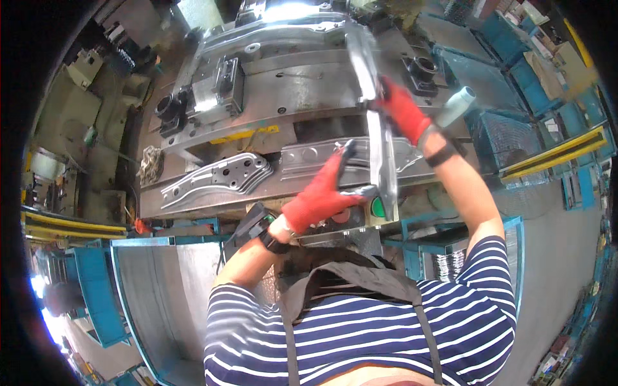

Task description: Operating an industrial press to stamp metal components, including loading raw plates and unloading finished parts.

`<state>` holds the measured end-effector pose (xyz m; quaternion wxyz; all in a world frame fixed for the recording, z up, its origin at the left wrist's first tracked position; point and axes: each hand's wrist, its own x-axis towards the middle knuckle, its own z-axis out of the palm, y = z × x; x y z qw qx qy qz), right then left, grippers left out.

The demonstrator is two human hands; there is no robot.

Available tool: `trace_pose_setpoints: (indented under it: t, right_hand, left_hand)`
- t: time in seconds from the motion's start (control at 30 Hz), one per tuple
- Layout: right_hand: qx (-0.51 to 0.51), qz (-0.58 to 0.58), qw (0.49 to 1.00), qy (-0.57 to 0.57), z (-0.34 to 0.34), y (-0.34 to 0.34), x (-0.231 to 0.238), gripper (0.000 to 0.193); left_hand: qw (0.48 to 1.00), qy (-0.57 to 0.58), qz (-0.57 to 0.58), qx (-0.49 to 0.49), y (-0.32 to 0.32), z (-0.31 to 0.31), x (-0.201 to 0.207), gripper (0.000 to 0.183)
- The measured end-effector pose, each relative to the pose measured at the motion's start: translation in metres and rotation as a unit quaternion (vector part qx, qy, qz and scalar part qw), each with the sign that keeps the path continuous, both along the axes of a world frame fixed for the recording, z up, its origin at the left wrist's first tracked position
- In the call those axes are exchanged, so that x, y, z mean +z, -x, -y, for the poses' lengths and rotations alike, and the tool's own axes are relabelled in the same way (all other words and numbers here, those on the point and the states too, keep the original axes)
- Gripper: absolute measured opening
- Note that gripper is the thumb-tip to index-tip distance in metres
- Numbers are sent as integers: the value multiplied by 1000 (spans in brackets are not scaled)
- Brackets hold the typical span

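Note:
My right hand (pixel 404 110), in a red glove with dark fingertips, is closed on a long, narrow sheet-metal stamping (pixel 375 138). The piece stands out lengthwise across the press bed's front edge, smeared by motion. My left hand (pixel 322 196), gloved alike, has thumb and fingers spread beside the piece's near end, with nothing in its grasp. Just beyond that hand lies a stack of flat grey stampings (pixel 309 157). Further left on the front ledge rests another stack of curved stampings with holes (pixel 225 175).
The press bed (pixel 302 93) carries a steel block (pixel 219 90) and round guide posts (pixel 168 109). Another long formed panel (pixel 277 33) lies at the back. A pale bottle (pixel 456 106) stands at right. A green button (pixel 378 207) is near me; a blue-framed bin (pixel 119 276) stands lower left.

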<state>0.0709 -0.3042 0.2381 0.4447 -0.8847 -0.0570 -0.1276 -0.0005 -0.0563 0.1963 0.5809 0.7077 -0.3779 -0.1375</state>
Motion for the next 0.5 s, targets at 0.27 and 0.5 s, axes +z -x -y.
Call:
trace_pose_setpoints:
  t: [0.27, 0.5]
  right_hand:
    - [130, -121, 957, -231, 62, -114, 12, 33]
    - [99, -73, 879, -461, 39, -125, 2, 25]
  left_hand:
    - [995, -77, 22, 52, -44, 98, 79, 102]
    - [989, -45, 52, 129, -51, 113, 30, 94]
